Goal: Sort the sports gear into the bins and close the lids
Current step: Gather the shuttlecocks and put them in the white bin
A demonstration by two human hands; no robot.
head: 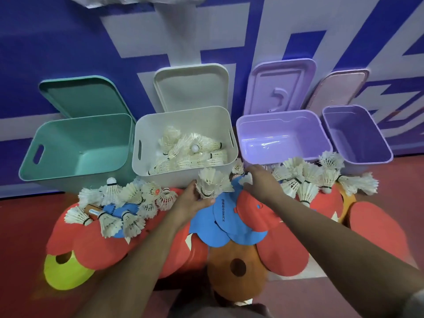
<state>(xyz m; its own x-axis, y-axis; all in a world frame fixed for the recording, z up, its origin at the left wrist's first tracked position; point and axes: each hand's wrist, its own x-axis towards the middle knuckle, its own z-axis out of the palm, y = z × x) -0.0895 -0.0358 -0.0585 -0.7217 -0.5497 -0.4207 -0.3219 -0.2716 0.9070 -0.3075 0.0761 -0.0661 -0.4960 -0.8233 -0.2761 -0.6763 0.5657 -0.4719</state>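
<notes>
Our left hand (195, 199) clamps a cluster of shuttlecocks (212, 182) just before the white bin (174, 177), at the far edge of the floor (20, 226), probably to drop them with those inside. Our right hand (262, 183) covers another shuttlecock (246, 179) beside it; whether its fingers have closed we cannot tell. The lids (190, 88) lean on the wall (68, 42), not yet needed.

Four bins (68, 138); four lids (191, 88); two hands (192, 200); one yellow cone (66, 271); shuttlecocks (207, 182) beyond counting.
</notes>
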